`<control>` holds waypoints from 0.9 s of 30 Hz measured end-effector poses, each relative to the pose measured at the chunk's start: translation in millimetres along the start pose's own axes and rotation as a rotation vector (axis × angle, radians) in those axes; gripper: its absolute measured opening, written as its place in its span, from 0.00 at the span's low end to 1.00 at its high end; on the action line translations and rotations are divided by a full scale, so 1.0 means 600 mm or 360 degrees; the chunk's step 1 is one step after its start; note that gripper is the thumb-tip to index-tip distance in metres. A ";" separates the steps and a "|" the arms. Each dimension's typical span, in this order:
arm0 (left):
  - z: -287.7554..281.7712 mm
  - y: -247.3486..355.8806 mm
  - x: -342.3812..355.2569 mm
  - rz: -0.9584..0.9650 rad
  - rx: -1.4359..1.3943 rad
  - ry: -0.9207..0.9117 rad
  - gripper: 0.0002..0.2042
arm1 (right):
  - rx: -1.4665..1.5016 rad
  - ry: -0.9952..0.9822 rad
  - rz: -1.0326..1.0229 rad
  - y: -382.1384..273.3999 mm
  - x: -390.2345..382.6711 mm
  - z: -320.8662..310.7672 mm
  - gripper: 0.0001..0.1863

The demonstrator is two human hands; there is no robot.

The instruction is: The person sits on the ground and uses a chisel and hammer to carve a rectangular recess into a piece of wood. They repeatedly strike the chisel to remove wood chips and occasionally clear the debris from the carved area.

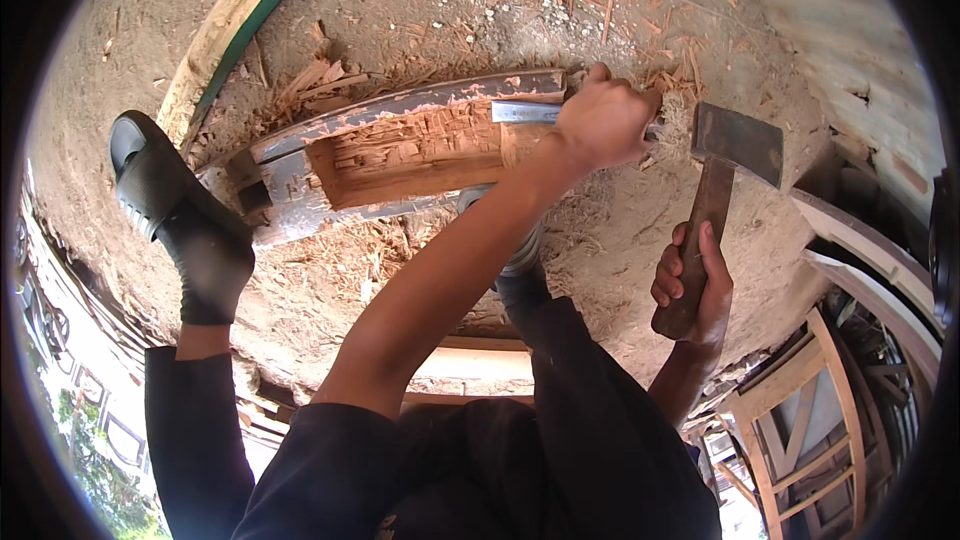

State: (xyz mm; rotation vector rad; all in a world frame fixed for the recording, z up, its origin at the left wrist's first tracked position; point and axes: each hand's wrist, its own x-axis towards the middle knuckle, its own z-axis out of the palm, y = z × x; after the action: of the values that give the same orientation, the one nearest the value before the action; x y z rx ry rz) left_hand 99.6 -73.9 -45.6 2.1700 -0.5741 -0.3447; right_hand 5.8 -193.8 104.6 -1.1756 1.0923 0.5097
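Note:
A long wooden piece with worn grey paint lies on the ground, a rough rectangular recess cut into its upper face. My left hand is closed round a chisel. Its flat metal blade points left over the right end of the recess; the fist hides most of the handle. To the right, my right hand grips the wooden handle of a hammer. The hammer's dark, blocky head is raised just right of my left fist, apart from the chisel.
My sandalled left foot is by the wood's left end; my right foot is at its near edge. A curved, green-edged plank lies at the upper left. Wood chips litter the dirt. Wooden frames stand at the lower right.

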 end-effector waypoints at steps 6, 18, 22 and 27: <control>0.021 -0.009 -0.006 0.0003 0.0047 -0.0003 0.14 | -0.0022 0.0093 -0.0016 0.003 0.003 -0.013 0.18; 0.011 -0.020 -0.004 0.0014 -0.0131 0.0079 0.13 | -0.0157 0.0035 -0.0153 -0.020 0.012 -0.025 0.20; -0.003 -0.013 0.001 -0.0098 -0.0240 -0.0070 0.12 | 0.0072 -0.0028 -0.0284 -0.025 0.010 -0.024 0.17; 0.000 -0.013 0.001 -0.0143 -0.0142 -0.0155 0.11 | 0.0062 -0.0047 -0.0147 0.007 0.018 -0.004 0.14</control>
State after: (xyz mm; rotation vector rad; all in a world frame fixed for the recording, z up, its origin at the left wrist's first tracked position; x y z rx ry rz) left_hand 102.5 -70.1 -52.2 2.1059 -0.5064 -0.5177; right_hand 6.2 -196.6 93.4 -1.1755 1.0137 0.4312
